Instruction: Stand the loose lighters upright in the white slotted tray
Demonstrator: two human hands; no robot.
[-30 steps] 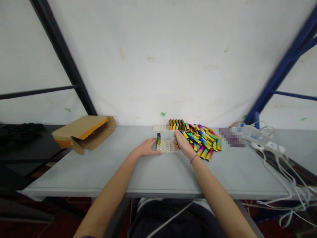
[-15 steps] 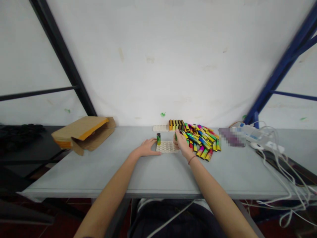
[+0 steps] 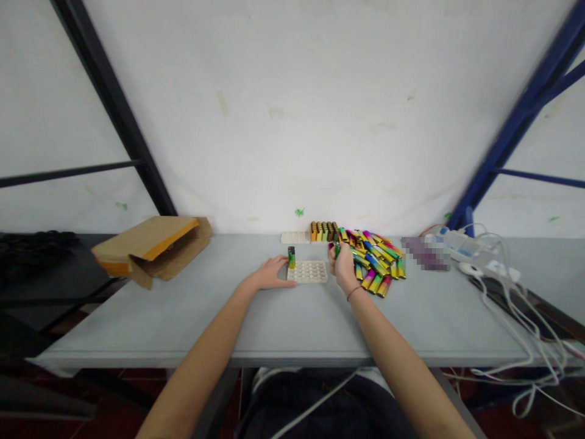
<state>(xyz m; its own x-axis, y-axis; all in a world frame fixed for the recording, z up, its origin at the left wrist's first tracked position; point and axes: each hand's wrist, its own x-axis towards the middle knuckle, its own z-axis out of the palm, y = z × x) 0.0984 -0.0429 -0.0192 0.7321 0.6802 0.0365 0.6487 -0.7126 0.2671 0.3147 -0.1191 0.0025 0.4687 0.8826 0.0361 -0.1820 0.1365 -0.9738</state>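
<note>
My left hand (image 3: 270, 274) lies flat on the grey table (image 3: 283, 317), fingers touching the left edge of a white tray with holes (image 3: 308, 272). One green-yellow lighter (image 3: 291, 257) stands upright in the tray's far left corner. To the right of the tray, my right hand (image 3: 342, 267) is closed on lighters (image 3: 337, 249) at the left edge of a pile of colourful lighters (image 3: 373, 261).
A second white tray (image 3: 295, 237) with a row of upright lighters (image 3: 324, 231) stands at the wall. An open cardboard box (image 3: 150, 246) lies at the left. A power strip and white cables (image 3: 484, 262) fill the right side. Dark and blue frame posts rise on both sides.
My right hand has moved right, away from the tray's right edge to the lighter pile. My left hand and the tray have stayed in place.
</note>
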